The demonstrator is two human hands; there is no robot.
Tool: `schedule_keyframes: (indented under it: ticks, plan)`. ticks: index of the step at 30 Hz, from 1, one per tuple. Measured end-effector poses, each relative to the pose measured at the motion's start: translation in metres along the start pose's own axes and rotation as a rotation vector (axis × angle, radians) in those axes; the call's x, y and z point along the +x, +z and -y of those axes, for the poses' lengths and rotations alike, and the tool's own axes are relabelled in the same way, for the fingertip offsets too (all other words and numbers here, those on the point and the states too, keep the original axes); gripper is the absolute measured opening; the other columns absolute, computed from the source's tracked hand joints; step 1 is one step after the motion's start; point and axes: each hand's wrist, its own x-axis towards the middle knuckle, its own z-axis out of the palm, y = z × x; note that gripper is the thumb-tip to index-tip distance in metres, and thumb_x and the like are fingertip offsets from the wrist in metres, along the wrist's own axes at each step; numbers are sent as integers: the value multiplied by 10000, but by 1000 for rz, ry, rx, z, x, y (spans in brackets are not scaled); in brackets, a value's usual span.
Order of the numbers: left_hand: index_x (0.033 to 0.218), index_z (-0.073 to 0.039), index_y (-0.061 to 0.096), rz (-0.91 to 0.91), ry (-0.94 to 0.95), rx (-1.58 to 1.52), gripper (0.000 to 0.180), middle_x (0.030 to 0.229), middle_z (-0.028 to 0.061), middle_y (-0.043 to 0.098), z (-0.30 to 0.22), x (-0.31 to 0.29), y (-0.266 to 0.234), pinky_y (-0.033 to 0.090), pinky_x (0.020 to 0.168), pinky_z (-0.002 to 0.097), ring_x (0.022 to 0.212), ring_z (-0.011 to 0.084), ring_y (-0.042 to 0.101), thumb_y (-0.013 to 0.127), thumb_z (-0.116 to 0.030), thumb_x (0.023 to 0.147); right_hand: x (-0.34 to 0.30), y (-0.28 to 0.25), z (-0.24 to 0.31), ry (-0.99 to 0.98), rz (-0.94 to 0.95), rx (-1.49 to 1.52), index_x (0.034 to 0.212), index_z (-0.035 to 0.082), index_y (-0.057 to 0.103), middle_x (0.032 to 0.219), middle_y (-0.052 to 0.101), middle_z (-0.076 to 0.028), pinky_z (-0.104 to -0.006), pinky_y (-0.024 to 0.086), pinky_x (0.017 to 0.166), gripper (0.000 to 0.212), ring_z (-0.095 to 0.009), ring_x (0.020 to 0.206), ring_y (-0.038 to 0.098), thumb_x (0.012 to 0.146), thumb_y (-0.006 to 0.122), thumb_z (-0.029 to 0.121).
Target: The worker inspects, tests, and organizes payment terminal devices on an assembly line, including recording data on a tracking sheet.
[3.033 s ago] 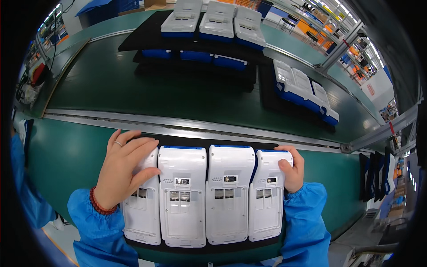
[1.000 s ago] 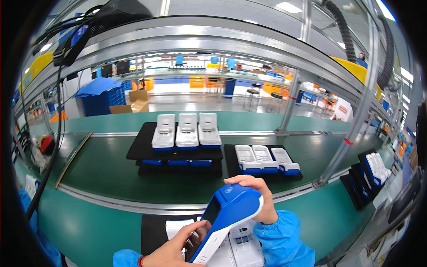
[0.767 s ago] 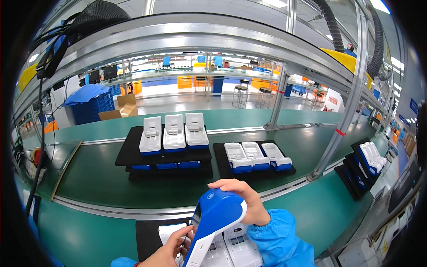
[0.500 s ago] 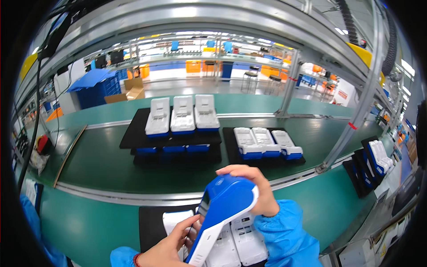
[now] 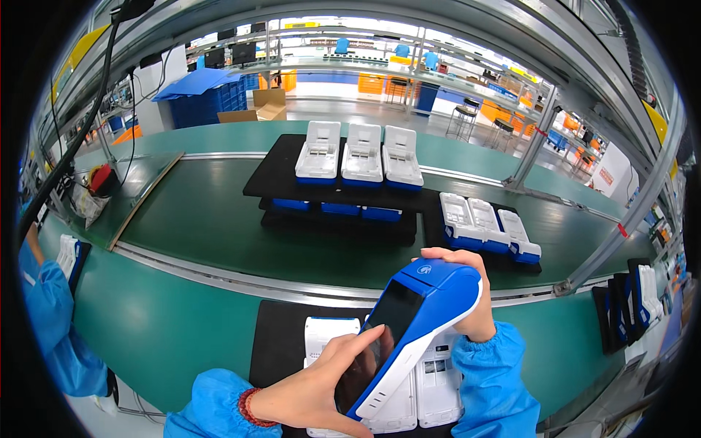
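Observation:
A blue and white payment terminal (image 5: 427, 317) is held tilted above the near bench, its dark screen (image 5: 394, 310) turned toward the left. My right hand (image 5: 478, 288) is closed round its top end from behind. My left hand (image 5: 314, 387) grips the lower end, fingers lying over the screen and thumb by the bottom edge. Beneath it, several white-backed terminals (image 5: 438, 387) lie on a black mat (image 5: 274, 343); my hands and the held terminal cover part of them.
On the green conveyor (image 5: 197, 233) stand stacked black trays (image 5: 270, 171) of terminals, with another loaded tray (image 5: 522, 263) to their right. A metal post (image 5: 613, 226) rises at right. More trays (image 5: 621, 314) lean at the far right. A co-worker's blue sleeve (image 5: 55, 306) shows at left.
The view has shifted, so the scene sits further right and the conveyor higher. The terminal has turned so that its screen shows more. My left hand's fingers now reach across the screen.

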Motion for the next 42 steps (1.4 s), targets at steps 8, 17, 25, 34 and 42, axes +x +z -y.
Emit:
schedule_keyframes:
  ticks: [8,17,25,34,42]
  plan:
    - [1313,-55,193,4,-39,95,1047,1094,54,371,-1,-1,-4,314,793,281,905,165,377,817,-217,488,-1,1,8,-78,29,-51,1076,71,431,1170,449,-188,-326,399,869,532,-242,1053,472,631,719,26]
    - [1318,-57,148,59,-70,132,1073,1093,77,365,6,0,-4,310,826,304,947,183,380,813,-206,490,0,3,32,-215,48,-141,1072,67,490,1137,480,-178,-337,431,830,493,-274,1036,489,634,716,59]
    - [1326,-55,90,86,-130,-73,1069,1211,136,330,12,2,-4,248,935,344,1110,234,339,777,-226,524,1,5,41,-233,43,-279,1069,71,495,1118,493,-164,-331,450,795,511,-281,1002,509,612,724,51]
    - [1319,-52,61,59,-153,-203,1024,1291,165,265,14,0,-3,172,1000,365,1219,262,247,732,-177,557,0,12,46,-204,21,-350,1060,64,490,1091,496,-158,-313,474,745,521,-274,958,529,595,720,17]
    - [1296,-21,175,-83,-100,-71,832,1261,176,330,-6,0,0,214,983,373,1195,280,310,669,-122,634,1,22,51,-326,-45,-522,1034,70,516,1062,504,-143,-327,482,726,558,-273,920,541,529,754,62]
